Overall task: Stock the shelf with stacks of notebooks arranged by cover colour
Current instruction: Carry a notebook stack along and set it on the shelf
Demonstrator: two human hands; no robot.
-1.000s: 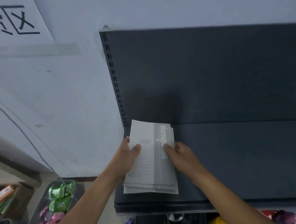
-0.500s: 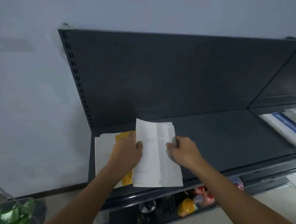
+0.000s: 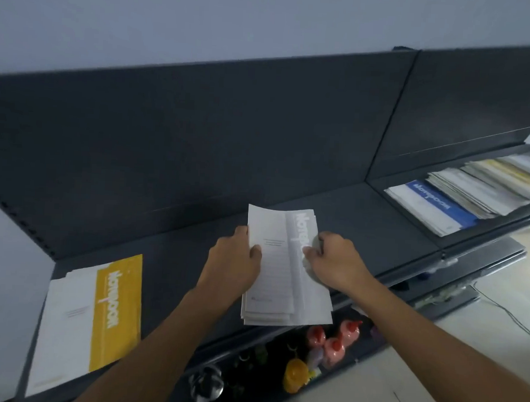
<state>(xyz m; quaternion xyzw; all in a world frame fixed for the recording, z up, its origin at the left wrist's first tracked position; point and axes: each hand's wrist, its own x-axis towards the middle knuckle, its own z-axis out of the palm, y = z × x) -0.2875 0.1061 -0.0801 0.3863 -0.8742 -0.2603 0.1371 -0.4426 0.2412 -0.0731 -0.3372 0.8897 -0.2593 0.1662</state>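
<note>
Head camera looks down on a dark shelf (image 3: pixel 364 212), with a yellow notebook stack (image 3: pixel 116 310) lying at its left end and blue notebooks (image 3: pixel 438 203) on the next section to the right. Between them, over the front edge, a grey notebook stack (image 3: pixel 280 263) is gripped from both sides. The left hand (image 3: pixel 233 260) has its thumb on the cover, and the right hand (image 3: pixel 337 260) curls round the right edge.

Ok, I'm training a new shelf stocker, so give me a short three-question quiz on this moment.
1. True or false: the left hand and right hand both grip the grey-banded stack.
2. The stack at the left end of the shelf has a band that is: A red, B yellow, C green.
3. Fill in: the front notebook in the right bay has a ___ band.
Key: 1 true; 2 B; 3 blue.
</note>
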